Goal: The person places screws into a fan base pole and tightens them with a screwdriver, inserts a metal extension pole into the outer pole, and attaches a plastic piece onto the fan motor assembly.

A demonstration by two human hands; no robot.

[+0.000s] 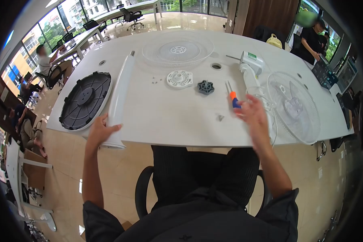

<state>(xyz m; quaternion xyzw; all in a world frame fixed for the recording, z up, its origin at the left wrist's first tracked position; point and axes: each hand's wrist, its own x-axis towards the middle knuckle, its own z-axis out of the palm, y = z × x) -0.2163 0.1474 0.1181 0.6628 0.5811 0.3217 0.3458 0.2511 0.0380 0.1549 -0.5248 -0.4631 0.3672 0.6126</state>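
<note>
My left hand (100,130) grips the lower end of a white fan pole (119,90), which lies lengthwise on the table, its thumb across the near end. Left of it lies a round fan base (86,97) with its dark ribbed underside up. My right hand (255,117) hovers at the handle of an orange and blue screwdriver (234,99), fingers apart and slightly blurred; I cannot tell whether they touch it. A few small screws (220,117) lie left of that hand. Beyond the screwdriver stands the white fan motor unit (251,64) with its neck and cable.
On the white table (169,121) lie a flat wire grille (178,49), a white ring nut plate (179,79), a dark knob (205,87) and small loose parts (155,80). A grille with clear blades (293,107) lies at the right. People sit and stand farther off.
</note>
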